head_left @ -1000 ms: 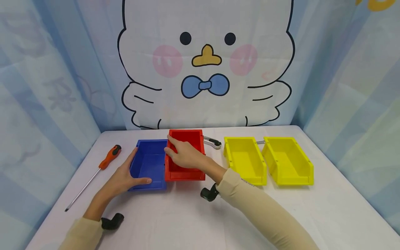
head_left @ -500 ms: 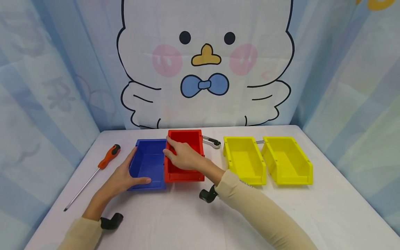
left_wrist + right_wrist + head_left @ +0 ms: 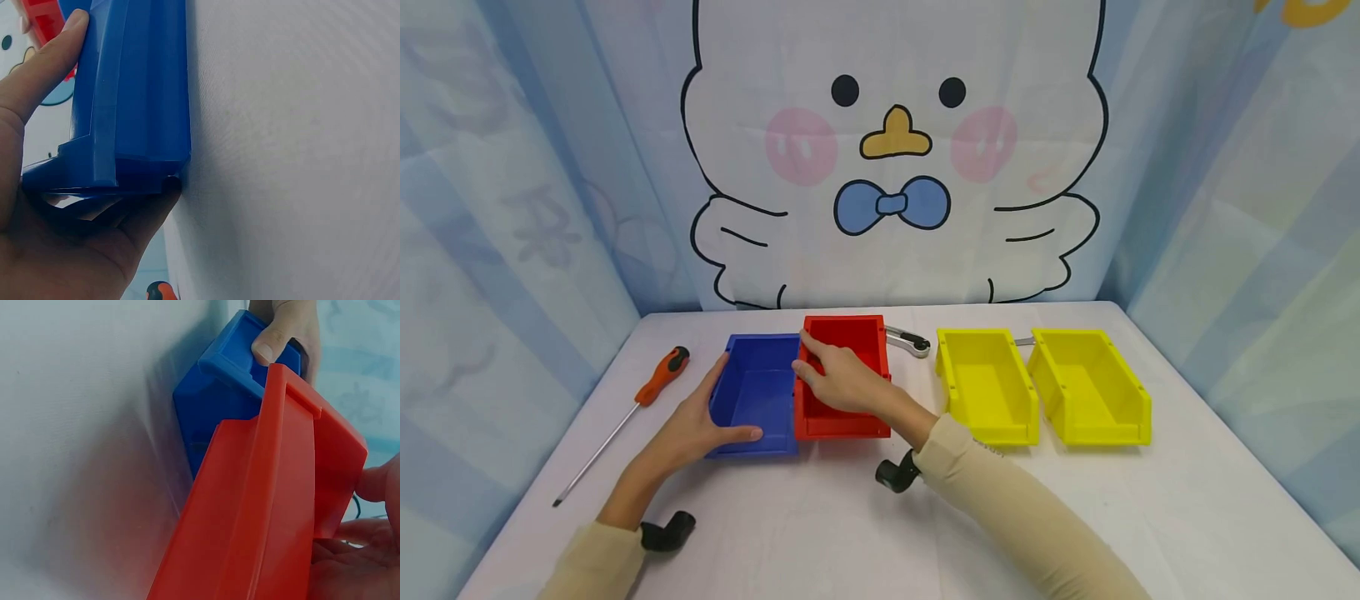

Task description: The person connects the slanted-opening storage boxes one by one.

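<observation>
The blue storage bin (image 3: pixel 752 408) sits on the white table, left of the middle. My left hand (image 3: pixel 688 433) grips it, thumb over the front and fingers along the left side; the left wrist view shows a fingertip low by the bin's (image 3: pixel 147 81) bottom edge. Against its right side is the red storage bin (image 3: pixel 842 425). My right hand (image 3: pixel 850 381) reaches across the red bin and holds its left wall near the rim. In the right wrist view the red bin (image 3: pixel 269 500) looks tilted and lifted off the table, beside the blue one (image 3: pixel 212 406).
An orange-handled screwdriver (image 3: pixel 658 379) lies at the left. Behind the red bin is a ratchet wrench (image 3: pixel 916 345), partly hidden. Two yellow bins, one nearer (image 3: pixel 992 383) and one farther right (image 3: pixel 1093 392), stand at the right, a grey metal piece (image 3: pixel 1024 341) showing between them.
My right hand and the red bin have shifted slightly towards me, along the blue bin's side. The left hand and the blue bin have stayed put.
</observation>
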Tool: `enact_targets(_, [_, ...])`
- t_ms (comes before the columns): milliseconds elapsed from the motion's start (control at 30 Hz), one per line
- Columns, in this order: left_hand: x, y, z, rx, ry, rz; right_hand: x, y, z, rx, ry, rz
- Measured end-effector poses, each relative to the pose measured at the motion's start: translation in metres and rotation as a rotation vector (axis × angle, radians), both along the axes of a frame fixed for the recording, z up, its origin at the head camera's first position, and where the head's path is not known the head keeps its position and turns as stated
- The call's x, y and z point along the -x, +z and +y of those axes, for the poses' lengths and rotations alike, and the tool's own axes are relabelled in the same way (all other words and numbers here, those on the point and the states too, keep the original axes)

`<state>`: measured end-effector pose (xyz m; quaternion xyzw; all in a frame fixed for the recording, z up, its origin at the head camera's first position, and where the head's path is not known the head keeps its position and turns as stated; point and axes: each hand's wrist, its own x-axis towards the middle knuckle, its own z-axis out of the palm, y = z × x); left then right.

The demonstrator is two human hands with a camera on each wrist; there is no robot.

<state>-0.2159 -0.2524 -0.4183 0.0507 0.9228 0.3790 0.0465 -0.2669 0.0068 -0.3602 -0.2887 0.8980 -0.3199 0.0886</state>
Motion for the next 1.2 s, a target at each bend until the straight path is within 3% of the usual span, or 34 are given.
enact_targets(433, [-0.0002,-0.0002,0.0000,0.020,0.005,-0.008,-0.0007,-0.0079,-0.0007,0.020,0.005,0.003])
enact_targets(1200, [0.0000,0.0001,0.0009,0.008,0.004,-0.004,-0.0013,-0.0073,-0.0020,0.013,-0.001,0.005])
